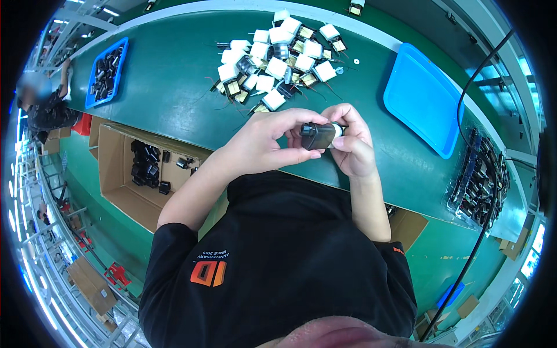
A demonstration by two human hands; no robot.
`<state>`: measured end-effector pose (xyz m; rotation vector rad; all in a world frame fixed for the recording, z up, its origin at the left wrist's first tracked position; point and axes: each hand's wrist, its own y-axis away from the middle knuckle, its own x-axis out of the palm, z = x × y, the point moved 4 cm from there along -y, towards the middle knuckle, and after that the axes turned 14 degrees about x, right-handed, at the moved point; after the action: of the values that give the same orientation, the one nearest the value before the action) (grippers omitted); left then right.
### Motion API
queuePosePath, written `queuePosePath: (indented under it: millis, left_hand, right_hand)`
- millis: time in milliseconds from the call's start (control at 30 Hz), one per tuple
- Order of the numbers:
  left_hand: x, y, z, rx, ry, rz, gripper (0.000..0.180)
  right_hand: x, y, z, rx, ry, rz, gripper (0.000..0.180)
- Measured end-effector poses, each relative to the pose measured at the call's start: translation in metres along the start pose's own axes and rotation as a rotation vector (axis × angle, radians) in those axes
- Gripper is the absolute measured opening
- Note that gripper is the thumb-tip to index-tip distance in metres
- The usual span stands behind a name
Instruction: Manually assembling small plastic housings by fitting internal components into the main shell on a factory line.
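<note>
Between both hands I hold a small dark smoky plastic housing (pixel 318 137) with a white ring-like part at its right end. My left hand (pixel 272 139) is closed round its left side, thumb and fingers gripping top and bottom. The white end is pinched by the thumb and fingers of my right hand (pixel 355 142). Just beyond my hands a heap of white-and-dark small assemblies (pixel 278 66) with thin wires and yellowish parts lies on the green tabletop (pixel 174 69).
An upright-rimmed blue tray (pixel 423 95) lies at the right, past it a pile of black parts (pixel 478 180) on clear plastic. A blue bin (pixel 120 69) of dark parts sits far left. Below the table edge stands a cardboard box (pixel 116 168) with black pieces. A black cable (pixel 481 232) crosses the right side.
</note>
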<state>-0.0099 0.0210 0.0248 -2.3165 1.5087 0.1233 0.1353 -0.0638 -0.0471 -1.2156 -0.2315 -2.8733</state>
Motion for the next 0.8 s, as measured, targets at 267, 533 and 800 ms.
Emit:
queuePosePath:
  millis: [267, 533, 800]
  left_hand:
    - [0.015, -0.022, -0.021, 0.503, -0.309, -0.073, 0.055]
    - [0.033, -0.021, -0.022, 0.568, -0.322, -0.104, 0.053]
    - [0.034, -0.02, -0.021, 0.594, -0.302, -0.105, 0.05]
  right_hand:
    - [0.011, -0.007, -0.03, 0.199, -0.576, 0.188, 0.035]
    - [0.007, -0.011, -0.053, 0.192, -0.846, 0.404, 0.038]
    - [0.014, -0.008, -0.045, 0.188, -0.671, 0.294, 0.037]
